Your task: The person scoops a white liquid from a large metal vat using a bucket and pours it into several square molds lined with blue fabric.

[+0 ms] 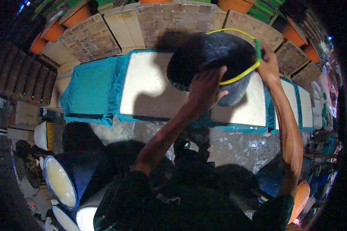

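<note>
A black bucket (216,48) is tilted over the long row of cloth-lined trays. Its yellow handle (243,73) has a green grip (258,50). My right hand (269,64) is closed round the handle at the green grip. My left hand (206,87) lies against the near side of the bucket, fingers stretched and thumb spread apart. Under the bucket, pale, smooth material fills a tray (146,79) lined with teal cloth (122,82). Another pale-filled tray (241,113) is to the right, partly covered by the bucket and its shadow.
Teal cloth covers a tray (90,88) at the left. Woven panels (165,21) and orange tubs (75,14) stand behind the row. A blue-rimmed barrel (77,192) of pale liquid is at lower left. The wet floor (254,148) runs along the front, with an orange basket (300,200) at lower right.
</note>
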Demonstrator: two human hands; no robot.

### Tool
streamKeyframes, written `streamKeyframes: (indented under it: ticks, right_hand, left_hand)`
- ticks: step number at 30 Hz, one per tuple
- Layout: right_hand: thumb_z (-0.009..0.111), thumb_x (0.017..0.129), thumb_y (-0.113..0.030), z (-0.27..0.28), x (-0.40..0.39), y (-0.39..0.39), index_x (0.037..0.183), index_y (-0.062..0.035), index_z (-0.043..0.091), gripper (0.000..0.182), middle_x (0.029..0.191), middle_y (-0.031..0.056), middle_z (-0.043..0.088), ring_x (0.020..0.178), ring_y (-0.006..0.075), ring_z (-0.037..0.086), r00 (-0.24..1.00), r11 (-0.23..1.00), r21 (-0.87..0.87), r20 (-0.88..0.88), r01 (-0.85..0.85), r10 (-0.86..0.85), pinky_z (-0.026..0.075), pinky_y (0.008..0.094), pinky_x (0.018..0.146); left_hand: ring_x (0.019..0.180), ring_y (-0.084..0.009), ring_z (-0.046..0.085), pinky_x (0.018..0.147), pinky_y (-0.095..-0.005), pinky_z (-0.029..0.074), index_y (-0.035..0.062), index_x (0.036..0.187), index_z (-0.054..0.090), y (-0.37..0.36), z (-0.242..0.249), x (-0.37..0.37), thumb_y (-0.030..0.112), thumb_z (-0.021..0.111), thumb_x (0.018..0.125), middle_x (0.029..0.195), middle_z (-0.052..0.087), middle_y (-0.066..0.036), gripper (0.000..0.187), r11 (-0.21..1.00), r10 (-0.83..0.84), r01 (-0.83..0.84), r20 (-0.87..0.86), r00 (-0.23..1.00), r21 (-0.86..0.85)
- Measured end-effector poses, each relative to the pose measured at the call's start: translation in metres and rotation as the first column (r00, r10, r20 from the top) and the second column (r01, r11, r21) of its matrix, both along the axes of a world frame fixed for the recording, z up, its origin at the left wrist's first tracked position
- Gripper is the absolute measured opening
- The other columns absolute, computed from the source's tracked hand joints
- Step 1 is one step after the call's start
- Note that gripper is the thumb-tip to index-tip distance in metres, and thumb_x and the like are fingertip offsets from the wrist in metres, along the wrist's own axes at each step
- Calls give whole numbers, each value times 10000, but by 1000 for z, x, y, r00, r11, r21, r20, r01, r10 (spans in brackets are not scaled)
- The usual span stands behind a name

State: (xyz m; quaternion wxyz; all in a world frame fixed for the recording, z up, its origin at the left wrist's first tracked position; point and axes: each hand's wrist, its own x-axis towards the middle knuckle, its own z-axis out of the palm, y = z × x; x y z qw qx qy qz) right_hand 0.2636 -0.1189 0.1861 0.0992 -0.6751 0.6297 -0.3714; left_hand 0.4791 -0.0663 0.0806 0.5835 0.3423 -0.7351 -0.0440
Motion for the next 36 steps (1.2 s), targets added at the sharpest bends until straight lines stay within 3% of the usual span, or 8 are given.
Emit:
streamKeyframes:
  ticks: [6, 10, 13, 16, 22, 25, 29, 36]
  right_hand:
    - [620, 934, -177, -11, -105, 137, 1282, -59, 585, 369, 1233, 39, 587, 1115, 144, 533, 907, 999, 21, 420, 27, -33, 388, 258, 974]
    - [519, 981, -358, 11, -170, 271, 1403, -99, 486, 496, 1324, 56, 555, 1199, 228, 529, 471, 970, 217, 848, 109, -243, 506, 383, 892]
    - [603, 929, -413, 8, -208, 295, 1405, -107, 480, 579, 1321, 73, 566, 1217, 204, 516, 615, 939, 338, 727, 68, -307, 453, 328, 942]
    - [775, 800, -373, 1, -192, 222, 1381, 4, 469, 757, 1244, 107, 588, 1104, 209, 541, 805, 818, 488, 328, 304, -495, 406, 348, 996]
    - [649, 816, -145, -135, -329, 196, 1158, -38, 592, 363, 928, 18, 592, 752, 135, 498, 816, 768, 634, 398, 86, -419, 407, 296, 653]
    - [616, 826, -149, -182, -432, 237, 1027, -41, 611, 229, 793, 2, 558, 599, 104, 420, 678, 844, 526, 584, 104, -447, 334, 275, 525]
    - [611, 829, -163, -232, -532, 338, 933, -30, 622, 170, 712, 10, 560, 532, 98, 401, 415, 719, 526, 588, 455, -694, 289, 276, 447]
    - [609, 796, -85, -378, -593, 446, 1044, -23, 593, 256, 802, 51, 619, 670, 182, 588, -132, 273, 797, 400, 539, -907, 511, 333, 635]
  left_hand:
    - [990, -255, 626, 873, -442, 438, 172, 1125, 616, 34, -32, -67, 128, 633, 780, 967, 663, -36, 348, 929, -363, 330, 242, 900, 168]
    - [956, -199, 625, 899, -411, 449, 165, 1172, 622, 72, 6, -114, 214, 566, 835, 945, 663, -11, 345, 848, -427, 529, 568, 703, -17]
    - [769, -137, 597, 699, -337, 406, 118, 908, 621, 87, 7, -133, 228, 613, 788, 734, 576, 38, 162, 734, -270, 542, 556, 786, -409]
    - [828, -137, 577, 762, -348, 444, 138, 945, 659, 76, 8, -102, 253, 608, 788, 913, 645, 19, 202, 750, -186, 527, 638, 747, -399]
    - [1059, -205, 618, 900, -466, 469, 190, 996, 699, 56, -33, -185, 273, 641, 813, 1028, 667, 19, 209, 725, -140, 563, 715, 685, -397]
    - [1309, -248, 464, 1039, -509, 354, 234, 1229, 632, 65, -64, -301, 261, 663, 821, 1366, 556, 2, 411, 793, -69, 489, 745, 663, -362]
    - [1350, -276, 379, 1072, -492, 329, 225, 1299, 596, 50, -119, -392, 293, 803, 719, 1478, 425, -21, 620, 835, -452, 538, 707, 545, 119]
    - [1147, -350, 568, 929, -428, 501, 64, 1198, 592, -20, -246, -323, 230, 670, 882, 1241, 588, -152, 366, 680, -720, 290, 688, 88, 674]
